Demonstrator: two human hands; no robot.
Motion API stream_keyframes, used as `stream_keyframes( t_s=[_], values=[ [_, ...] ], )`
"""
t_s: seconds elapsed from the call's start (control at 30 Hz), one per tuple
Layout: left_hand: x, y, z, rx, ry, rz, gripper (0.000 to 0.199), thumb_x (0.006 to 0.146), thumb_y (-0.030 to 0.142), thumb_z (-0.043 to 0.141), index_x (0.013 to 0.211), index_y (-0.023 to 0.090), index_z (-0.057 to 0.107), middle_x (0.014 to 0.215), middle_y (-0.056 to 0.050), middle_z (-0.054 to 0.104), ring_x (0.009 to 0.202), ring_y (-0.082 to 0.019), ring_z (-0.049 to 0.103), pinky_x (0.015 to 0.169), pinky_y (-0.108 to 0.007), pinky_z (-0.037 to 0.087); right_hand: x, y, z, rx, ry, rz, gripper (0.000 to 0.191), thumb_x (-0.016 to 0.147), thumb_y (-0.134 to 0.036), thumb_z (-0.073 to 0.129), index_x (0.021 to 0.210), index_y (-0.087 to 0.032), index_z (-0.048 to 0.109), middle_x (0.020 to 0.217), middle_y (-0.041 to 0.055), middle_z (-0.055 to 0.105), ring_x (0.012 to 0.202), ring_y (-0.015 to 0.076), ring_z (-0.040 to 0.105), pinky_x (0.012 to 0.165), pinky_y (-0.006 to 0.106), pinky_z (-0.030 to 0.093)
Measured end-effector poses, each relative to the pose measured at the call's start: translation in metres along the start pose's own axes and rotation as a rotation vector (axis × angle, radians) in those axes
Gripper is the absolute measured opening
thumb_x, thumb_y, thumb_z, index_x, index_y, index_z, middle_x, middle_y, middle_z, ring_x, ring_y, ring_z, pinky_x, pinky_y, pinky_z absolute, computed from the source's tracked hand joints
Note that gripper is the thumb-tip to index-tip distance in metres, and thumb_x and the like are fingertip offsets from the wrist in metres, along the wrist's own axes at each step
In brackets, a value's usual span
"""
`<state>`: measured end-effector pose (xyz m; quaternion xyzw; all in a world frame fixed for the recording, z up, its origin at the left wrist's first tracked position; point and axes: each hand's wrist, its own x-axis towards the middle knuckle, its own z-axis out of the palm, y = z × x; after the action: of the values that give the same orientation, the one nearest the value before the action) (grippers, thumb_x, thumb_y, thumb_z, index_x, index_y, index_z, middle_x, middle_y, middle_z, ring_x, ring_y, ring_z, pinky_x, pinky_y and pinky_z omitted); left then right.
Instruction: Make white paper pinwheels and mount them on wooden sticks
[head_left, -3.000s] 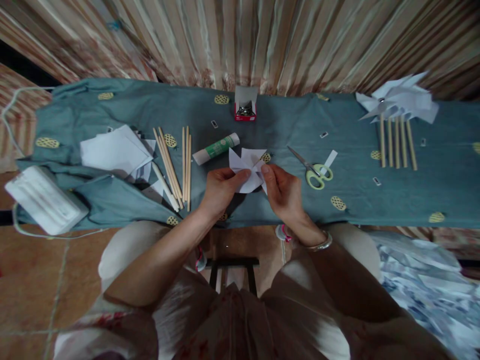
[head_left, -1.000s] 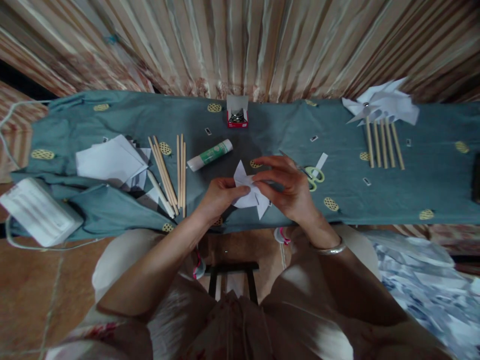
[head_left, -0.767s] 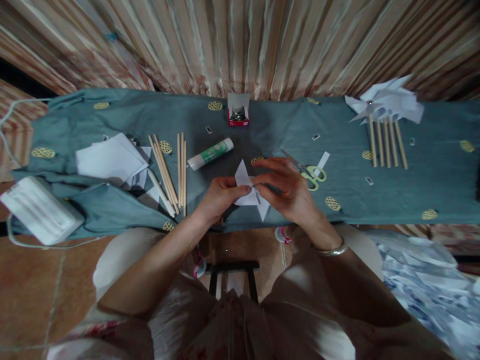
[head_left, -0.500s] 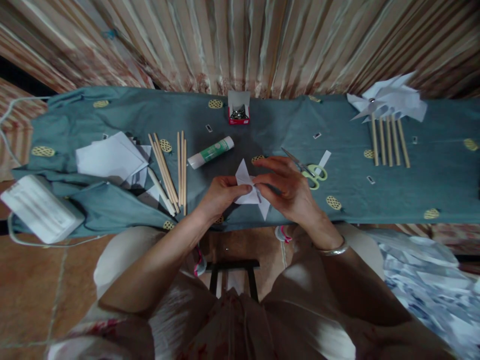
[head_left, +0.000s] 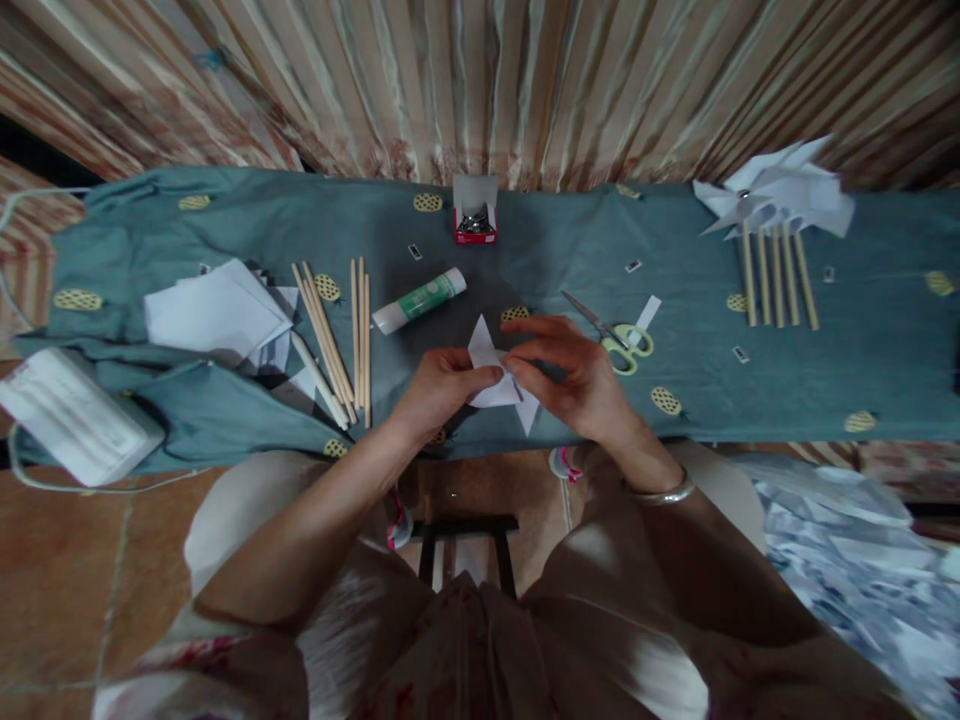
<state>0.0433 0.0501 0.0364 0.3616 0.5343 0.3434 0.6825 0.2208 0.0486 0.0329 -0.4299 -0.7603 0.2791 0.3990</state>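
A folded white paper piece (head_left: 482,343) with pointed corners hangs between my hands over the near edge of the cloth. My left hand (head_left: 444,388) pinches its left side, thumb on top. The thumb and index finger of my right hand (head_left: 574,375) are closed at the paper's centre; the other fingers stretch out above it. Whether a small fastener is between those fingertips is too small to tell. A green and white glue stick (head_left: 420,300) lies beyond my left hand. Scissors with pale green handles (head_left: 619,347) lie beside my right hand.
Left on the green cloth (head_left: 525,220) are paper sheets (head_left: 217,310), wooden sticks (head_left: 361,340) and a white box (head_left: 82,415). A red box of metal pieces (head_left: 475,220) stands behind. Paper pinwheels on sticks (head_left: 787,195) lie at the right, a paper strip (head_left: 646,315) by the scissors.
My right thumb and index finger have shifted slightly at the paper's centre. The whole view has moved a little. My left hand keeps its hold.
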Motion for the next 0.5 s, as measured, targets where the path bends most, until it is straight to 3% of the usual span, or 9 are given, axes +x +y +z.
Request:
stream_keyframes(
  t_s=[0.2, 0.37, 0.5],
  values=[
    [0.001, -0.005, -0.001, -0.026, 0.030, 0.083, 0.018, 0.056, 0.028, 0.079, 0.066, 0.014, 0.074, 0.061, 0.001, 0.066, 0.054, -0.009, 0.053, 0.053, -0.021, 0.041, 0.000, 0.005, 0.005, 0.064, 0.053, 0.151, 0.006, 0.080, -0.025, 0.076, 0.085, -0.025, 0.073, 0.116, 0.0048, 0.073, 0.114, 0.0251, 0.066, 0.102, 0.048, 0.050],
    [0.000, -0.004, 0.002, 0.009, 0.090, 0.189, 0.017, 0.059, 0.028, 0.078, 0.067, 0.014, 0.074, 0.061, 0.000, 0.067, 0.056, -0.011, 0.056, 0.054, -0.022, 0.045, 0.000, 0.004, 0.008, 0.032, 0.127, 0.212, 0.009, 0.077, -0.027, 0.078, 0.080, -0.023, 0.071, 0.120, 0.0067, 0.071, 0.116, 0.0265, 0.064, 0.106, 0.050, 0.046],
    [-0.001, -0.003, 0.002, 0.074, 0.105, 0.255, 0.016, 0.063, 0.028, 0.076, 0.070, 0.013, 0.075, 0.061, 0.001, 0.067, 0.059, -0.012, 0.058, 0.055, -0.022, 0.046, 0.001, 0.005, 0.011, 0.134, 0.145, 0.272, 0.011, 0.075, -0.028, 0.080, 0.079, -0.024, 0.072, 0.125, 0.0056, 0.069, 0.121, 0.0268, 0.062, 0.111, 0.051, 0.042]
  ],
)
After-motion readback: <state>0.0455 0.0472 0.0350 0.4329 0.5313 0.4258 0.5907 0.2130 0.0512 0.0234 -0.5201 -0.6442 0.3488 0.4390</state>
